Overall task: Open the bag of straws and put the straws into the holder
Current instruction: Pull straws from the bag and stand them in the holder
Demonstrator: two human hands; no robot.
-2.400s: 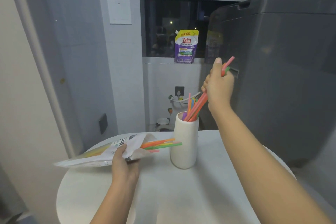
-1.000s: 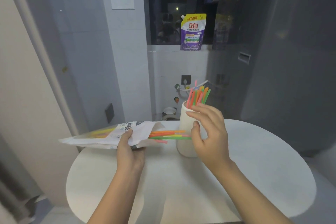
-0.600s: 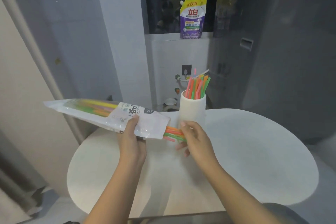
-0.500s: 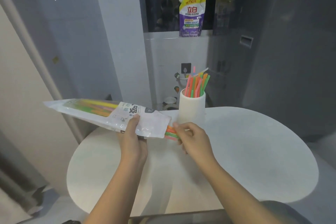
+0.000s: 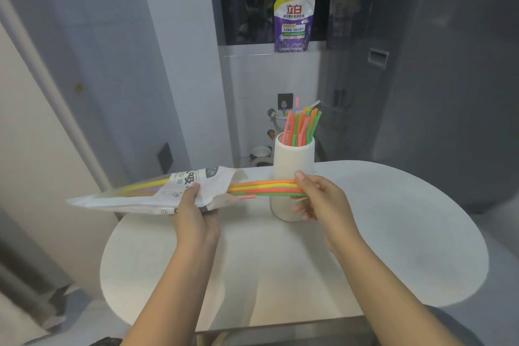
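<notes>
The left hand [image 5: 193, 211] grips one straw bag [image 5: 157, 191], the right hand [image 5: 320, 199] pinches about four straws [image 5: 264, 188] before one white holder [image 5: 293, 160].

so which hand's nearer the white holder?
Right. The right hand pinches pulled-out straws directly in front of the holder; the left hand grips the bag off to its left.
</notes>
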